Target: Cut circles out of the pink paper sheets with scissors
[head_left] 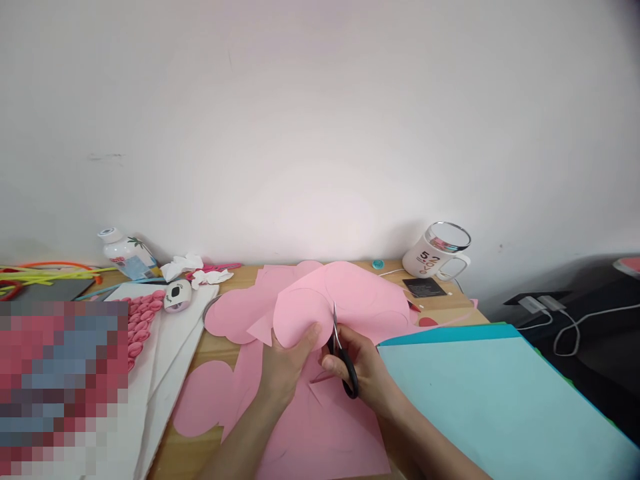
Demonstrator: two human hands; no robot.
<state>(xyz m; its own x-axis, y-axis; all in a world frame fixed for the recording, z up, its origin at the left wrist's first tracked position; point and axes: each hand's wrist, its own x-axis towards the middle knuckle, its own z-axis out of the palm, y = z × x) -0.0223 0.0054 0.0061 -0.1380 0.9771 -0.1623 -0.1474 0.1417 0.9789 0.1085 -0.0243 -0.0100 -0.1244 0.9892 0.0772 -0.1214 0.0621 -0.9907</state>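
Note:
My left hand (287, 363) grips a sheet of pink paper (367, 293), thumb on top near a rounded edge. Curved pencil lines show on the sheet. In my right hand (363, 360) is a pair of scissors (349, 370) with black handles. Its blades point up and away, at the paper's rounded edge just right of my left thumb. Part of the blades is hidden, so how far apart they are is unclear. Under my hands lie more pink sheets (325, 440) and cut pink shapes, with a rounded pink piece (205, 398) at the left.
Right of my arm lies a stack of light blue paper (495, 400). A white mug (430, 257) stands against the wall, near a black card (424, 287). Leftward are a tilted white bottle (130, 255), crumpled tissues (210, 275), a small white device (177, 295) and white sheets (160, 373).

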